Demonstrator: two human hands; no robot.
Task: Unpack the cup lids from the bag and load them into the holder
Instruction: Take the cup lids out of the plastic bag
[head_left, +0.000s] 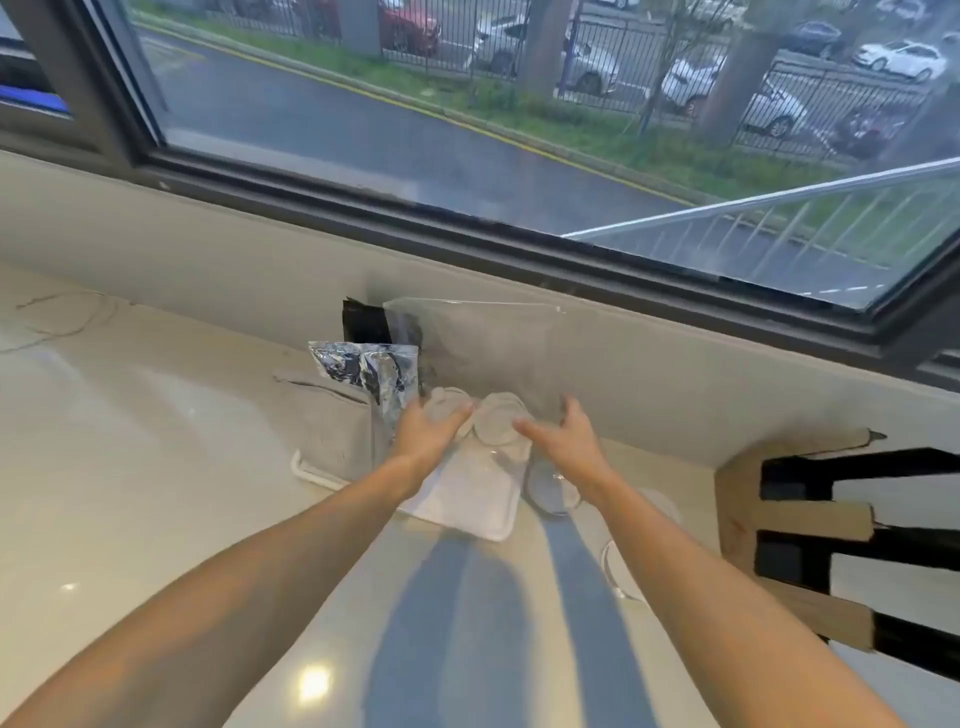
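Both hands at clear bag (483, 343) by window; left hand (423, 434) grips lid (447, 408); right hand (563, 441) half-open beside lids (501, 423), grip unclear

daylight from window (467, 130) | soft blur | edges bowed (wide-angle) | counter (156, 493) glare

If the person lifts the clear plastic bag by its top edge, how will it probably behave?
The clear plastic bag looks thin and see-through, so it will probably be floppy and sag. It seems light, since it stands up leaning against the wall. The clear cup lids at its mouth, between the left hand and right hand, might slide out.
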